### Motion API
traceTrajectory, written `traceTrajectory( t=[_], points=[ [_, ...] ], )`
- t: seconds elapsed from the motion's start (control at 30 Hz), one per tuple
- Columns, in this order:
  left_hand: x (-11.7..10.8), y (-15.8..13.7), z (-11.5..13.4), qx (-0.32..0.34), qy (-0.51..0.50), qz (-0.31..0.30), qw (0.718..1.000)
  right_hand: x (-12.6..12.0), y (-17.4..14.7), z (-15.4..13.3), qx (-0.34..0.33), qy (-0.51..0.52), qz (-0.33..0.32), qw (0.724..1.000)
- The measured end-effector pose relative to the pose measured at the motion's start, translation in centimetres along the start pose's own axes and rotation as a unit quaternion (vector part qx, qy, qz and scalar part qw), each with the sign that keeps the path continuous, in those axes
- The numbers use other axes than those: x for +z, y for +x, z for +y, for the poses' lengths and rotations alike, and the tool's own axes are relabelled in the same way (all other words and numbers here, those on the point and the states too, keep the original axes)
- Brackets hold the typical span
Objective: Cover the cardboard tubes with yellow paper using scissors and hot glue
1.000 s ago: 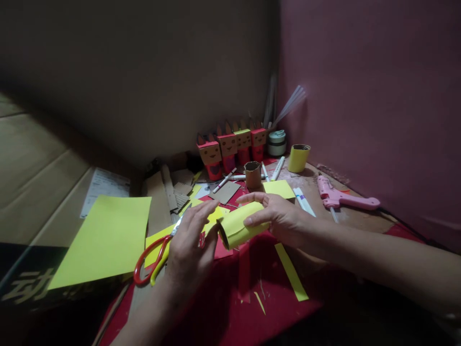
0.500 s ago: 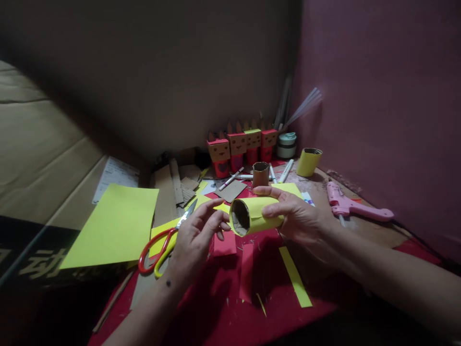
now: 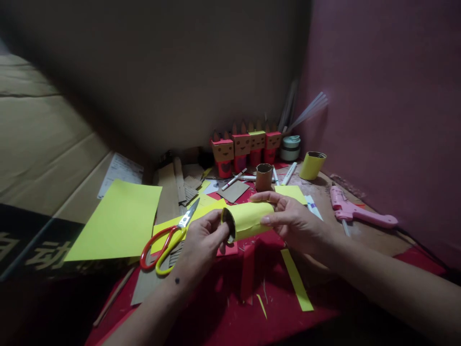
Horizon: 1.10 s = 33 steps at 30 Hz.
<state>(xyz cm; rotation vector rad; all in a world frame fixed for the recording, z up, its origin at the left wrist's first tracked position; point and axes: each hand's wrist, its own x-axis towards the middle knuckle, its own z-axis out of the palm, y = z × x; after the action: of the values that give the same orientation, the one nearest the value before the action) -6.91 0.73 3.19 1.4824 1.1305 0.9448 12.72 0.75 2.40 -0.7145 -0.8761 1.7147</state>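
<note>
A cardboard tube wrapped in yellow paper [image 3: 252,220] lies sideways between my hands, above the red table surface. My right hand [image 3: 284,214] grips its right end, thumb in front and fingers behind. At the tube's open left end, my left hand [image 3: 209,233] pinches the rim, with some fingertips hidden at the dark opening. Scissors [image 3: 165,247] with one red and one yellow handle lie open just left of my left hand. Below the tube are a red paper strip [image 3: 247,276] and, farther right, a yellow paper strip [image 3: 297,278].
Several cardboard figures with drawn faces [image 3: 223,151] stand at the back. A bare cardboard tube [image 3: 264,178] and another yellow-wrapped tube [image 3: 312,166] are upright. A pink glue gun [image 3: 360,211] lies right. A yellow sheet [image 3: 117,223] leans near a large cardboard box [image 3: 43,144] at left.
My left hand has moved onto the tube's left rim, its fingers closing there. The tube has turned so that its opening faces more to the left. The view has shifted slightly.
</note>
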Motion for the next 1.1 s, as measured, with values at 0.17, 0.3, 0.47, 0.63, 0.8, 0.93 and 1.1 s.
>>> traceTrajectory(
  t=[0.17, 0.3, 0.47, 0.63, 0.8, 0.93, 1.1],
  points=[
    [-1.3, 0.6, 0.1, 0.019, -0.065, 0.006, 0.998, -0.6, -0.2, -1.1, -0.068, -0.066, 0.042, 0.995],
    [-1.9, 1.5, -0.9, 0.002, -0.195, -0.035, 0.980, -0.6, -0.7, -1.7, -0.121, -0.090, 0.065, 0.986],
    [-1.0, 1.6, -1.2, -0.044, -0.263, -0.059, 0.962, -0.1, -0.7, -0.9, -0.093, -0.155, -0.026, 0.983],
    [0.9, 0.4, -1.7, -0.115, -0.282, -0.107, 0.946, 1.4, -0.6, 0.2, -0.056, -0.152, -0.124, 0.979],
    [2.0, 0.0, -2.4, -0.137, -0.249, -0.158, 0.946, 2.3, -1.2, 0.6, 0.007, -0.118, -0.168, 0.979],
    [0.2, 1.1, -2.2, -0.142, -0.178, -0.164, 0.960, 1.9, -0.9, 0.5, -0.085, -0.210, -0.146, 0.963],
    [-2.6, 1.9, -1.3, -0.084, -0.131, -0.062, 0.986, 0.9, 0.0, 0.5, -0.206, -0.354, -0.084, 0.909]
  ],
)
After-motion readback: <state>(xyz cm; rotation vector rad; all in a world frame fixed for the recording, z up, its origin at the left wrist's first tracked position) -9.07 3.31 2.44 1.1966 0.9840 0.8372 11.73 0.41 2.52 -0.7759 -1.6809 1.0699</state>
